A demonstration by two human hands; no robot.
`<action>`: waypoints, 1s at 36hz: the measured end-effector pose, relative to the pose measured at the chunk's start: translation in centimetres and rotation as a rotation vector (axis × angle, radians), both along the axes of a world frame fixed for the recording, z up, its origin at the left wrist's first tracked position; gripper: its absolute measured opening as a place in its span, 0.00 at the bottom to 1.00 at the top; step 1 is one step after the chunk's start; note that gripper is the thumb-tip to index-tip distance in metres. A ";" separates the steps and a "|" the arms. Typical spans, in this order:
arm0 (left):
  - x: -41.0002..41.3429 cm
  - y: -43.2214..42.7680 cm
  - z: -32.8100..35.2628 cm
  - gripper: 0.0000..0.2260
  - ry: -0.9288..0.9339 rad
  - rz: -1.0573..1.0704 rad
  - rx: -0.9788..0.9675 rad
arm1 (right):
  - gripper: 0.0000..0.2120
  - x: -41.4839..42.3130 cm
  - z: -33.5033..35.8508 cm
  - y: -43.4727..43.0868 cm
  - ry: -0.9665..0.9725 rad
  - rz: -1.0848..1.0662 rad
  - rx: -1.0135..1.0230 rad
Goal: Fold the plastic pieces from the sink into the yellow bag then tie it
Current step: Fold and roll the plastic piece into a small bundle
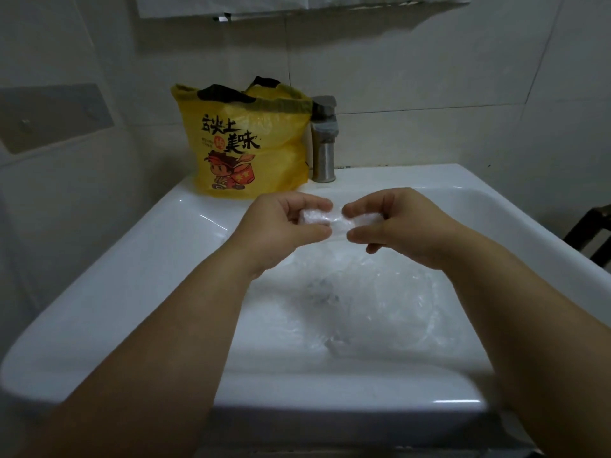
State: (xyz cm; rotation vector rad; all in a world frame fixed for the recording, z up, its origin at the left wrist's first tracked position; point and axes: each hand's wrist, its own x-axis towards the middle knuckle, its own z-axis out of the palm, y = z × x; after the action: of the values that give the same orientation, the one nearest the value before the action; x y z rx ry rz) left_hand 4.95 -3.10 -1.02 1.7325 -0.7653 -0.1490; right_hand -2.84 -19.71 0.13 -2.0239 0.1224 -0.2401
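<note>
Yellow bag (246, 143): stands on the sink's (132, 259) back-left ledge; black Chinese print including 美味 above a cartoon figure; contents hidden.
Left hand (281, 223): over the basin, pinching a folded plastic piece (325, 218).
Tap (324, 143): back ledge, just beside the bag.
Right hand (393, 226): pinching the piece's other end.
Loose plastic (380, 299): crumpled clear sheets in the basin.

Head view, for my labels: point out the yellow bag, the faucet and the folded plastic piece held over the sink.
yellow bag (238, 150), head view, on its printed front panel.
faucet (324, 160), head view, on its upright metal column.
folded plastic piece (316, 217), head view, on its rolled end, left of middle.
</note>
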 end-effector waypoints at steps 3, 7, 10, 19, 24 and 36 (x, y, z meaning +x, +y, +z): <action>0.4 -0.1 -0.3 0.16 -0.052 0.058 0.014 | 0.17 0.2 -0.2 -0.2 -0.058 -0.038 -0.104; 0.6 0.0 -0.2 0.16 -0.137 0.096 0.021 | 0.18 0.3 -0.4 -0.2 -0.116 -0.061 -0.161; 0.7 0.1 -0.4 0.13 -0.237 0.117 0.072 | 0.19 0.4 -0.5 -0.2 -0.124 -0.067 -0.184; 1.0 0.4 -0.3 0.11 -0.398 0.113 0.174 | 0.19 0.4 -0.9 -0.4 -0.148 -0.064 -0.230; 1.2 0.2 -0.5 0.04 -0.457 0.132 0.223 | 0.16 0.5 -1.0 -0.3 -0.129 -0.062 -0.361; 1.3 0.5 -0.3 0.11 -0.146 0.018 0.082 | 0.08 0.1 -0.3 -1.1 -0.127 -0.018 -0.231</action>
State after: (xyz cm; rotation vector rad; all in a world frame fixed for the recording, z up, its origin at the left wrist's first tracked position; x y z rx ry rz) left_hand 6.28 -2.61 -1.33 1.8424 -0.8602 -0.0416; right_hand -2.73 -20.82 -0.15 -2.2305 0.0345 -0.4095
